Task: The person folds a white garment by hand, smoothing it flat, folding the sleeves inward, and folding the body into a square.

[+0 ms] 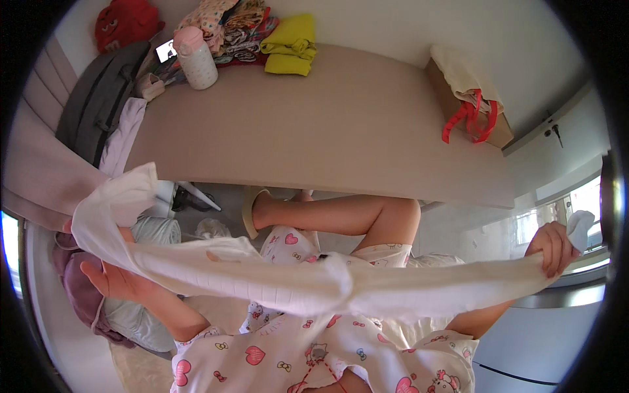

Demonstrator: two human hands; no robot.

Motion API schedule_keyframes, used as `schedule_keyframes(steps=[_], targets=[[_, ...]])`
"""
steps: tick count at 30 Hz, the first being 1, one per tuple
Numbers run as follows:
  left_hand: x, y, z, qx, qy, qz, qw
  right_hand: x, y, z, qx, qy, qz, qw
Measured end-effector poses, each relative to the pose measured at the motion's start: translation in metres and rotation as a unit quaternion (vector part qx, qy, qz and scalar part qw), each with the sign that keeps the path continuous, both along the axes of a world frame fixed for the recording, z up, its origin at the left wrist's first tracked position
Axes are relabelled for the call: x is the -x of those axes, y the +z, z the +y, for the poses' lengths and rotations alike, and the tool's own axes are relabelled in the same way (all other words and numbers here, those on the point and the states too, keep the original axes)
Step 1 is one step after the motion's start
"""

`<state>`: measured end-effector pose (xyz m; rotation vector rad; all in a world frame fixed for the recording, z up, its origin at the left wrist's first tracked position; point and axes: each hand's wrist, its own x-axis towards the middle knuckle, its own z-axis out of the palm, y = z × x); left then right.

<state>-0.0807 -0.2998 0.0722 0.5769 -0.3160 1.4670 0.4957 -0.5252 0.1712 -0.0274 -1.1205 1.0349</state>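
A long white cloth garment (236, 280) stretches between my hands, above my lap and in front of the table's near edge. Its exact kind cannot be told. My right hand (553, 248) grips one end at the far right, and a short white tip sticks out past the fist. At the left, the cloth passes over the fingers of my left hand (118, 282), hiding most of them. The thumb of that hand stands apart from the fabric. Beyond it, the garment's left end folds upward, blurred, beside the table corner.
On the brown table (319, 118) stand a white bottle with a pink lid (196, 59) and a paper bag (467, 103) with red ribbon. Folded yellow cloth (290, 46) lies near piled clothes (241, 34). A grey bag (103, 98) borders the left; a purple bag (88, 290) sits lower.
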Motion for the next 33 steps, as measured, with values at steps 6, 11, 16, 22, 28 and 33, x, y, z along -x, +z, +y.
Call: schedule_keyframes(steps=[6, 11, 16, 22, 28, 33], targets=[[-0.018, 0.024, 0.005, -0.089, 0.105, 0.028, 0.99, 0.027, 0.013, -0.017, 0.115, -0.052, 0.08, 0.989], [0.04, 0.027, 0.003, 0.0, 0.111, 0.006, 0.994, 0.016, 0.006, -0.022, 0.21, -0.212, 0.06, 0.952], [0.04, 0.025, 0.023, 0.046, 0.062, -0.053, 0.996, 0.025, -0.01, 0.01, 0.323, -0.543, 0.0, 0.775], [0.044, 0.008, 0.048, -0.009, 0.2, 0.04, 0.979, 0.017, -0.024, 0.011, 0.331, -0.51, 0.039, 0.792], [0.094, -0.02, 0.05, 0.051, 0.411, 0.229, 0.881, -0.042, -0.04, -0.025, 0.081, -0.328, 0.078, 0.938], [0.133, -0.027, 0.042, -0.05, 0.465, 0.437, 0.769, -0.052, -0.044, -0.043, -0.013, -0.258, -0.034, 0.965]])
